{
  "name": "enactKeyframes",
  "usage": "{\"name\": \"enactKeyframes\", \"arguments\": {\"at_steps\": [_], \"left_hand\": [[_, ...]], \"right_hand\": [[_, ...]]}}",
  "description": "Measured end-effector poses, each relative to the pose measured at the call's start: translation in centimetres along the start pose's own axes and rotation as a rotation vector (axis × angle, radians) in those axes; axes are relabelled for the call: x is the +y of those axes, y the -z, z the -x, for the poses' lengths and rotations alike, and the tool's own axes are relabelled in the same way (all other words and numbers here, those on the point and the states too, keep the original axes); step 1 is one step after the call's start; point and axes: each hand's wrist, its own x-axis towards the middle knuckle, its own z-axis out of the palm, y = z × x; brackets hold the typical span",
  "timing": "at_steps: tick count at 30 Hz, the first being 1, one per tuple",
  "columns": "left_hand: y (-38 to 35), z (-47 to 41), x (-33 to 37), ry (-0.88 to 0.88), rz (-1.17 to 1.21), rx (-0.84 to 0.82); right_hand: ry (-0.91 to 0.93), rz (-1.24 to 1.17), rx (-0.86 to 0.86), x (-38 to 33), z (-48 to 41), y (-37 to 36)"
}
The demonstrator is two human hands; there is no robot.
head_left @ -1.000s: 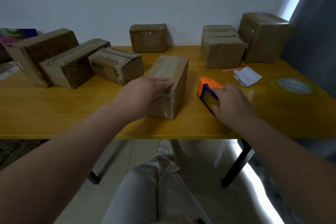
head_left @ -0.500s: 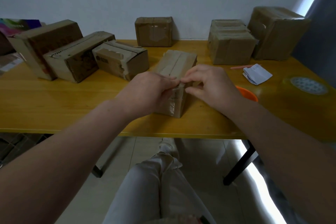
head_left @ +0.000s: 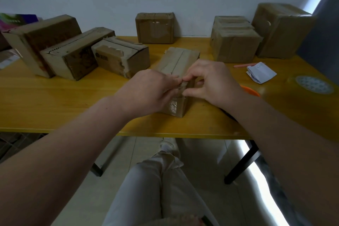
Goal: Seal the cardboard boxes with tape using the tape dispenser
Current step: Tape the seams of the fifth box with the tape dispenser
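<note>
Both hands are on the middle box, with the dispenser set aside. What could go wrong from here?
1. The tape dispenser lies mostly hidden behind the right forearm, so reaching back for it blindly might knock it.
2. The central box sits near the front edge of the table, and the left hand and right hand are working at its near end. A pull towards the person could drag it off.

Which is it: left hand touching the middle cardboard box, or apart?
Touching. The head view shows the left hand gripping the near end of the middle cardboard box, fingers on its top edge.
</note>
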Motion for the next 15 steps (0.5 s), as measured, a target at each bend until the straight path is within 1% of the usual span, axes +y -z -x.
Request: {"name": "enactKeyframes", "arguments": {"at_steps": [5,10,15], "left_hand": [[-0.2,0.1,-0.1,-0.006,0.013,0.018],[0.1,0.3,-0.1,0.021,0.057,0.021],[-0.2,0.5,-0.7,0.042,0.083,0.063]], "right_hand": [[0.042,0.107,0.054,-0.2,0.3,-0.7],[0.114,0.193,0.096,-0.3,0.8,-1.2],[0.197,0.282,0.128,-0.5,1.1,-1.5]]}}
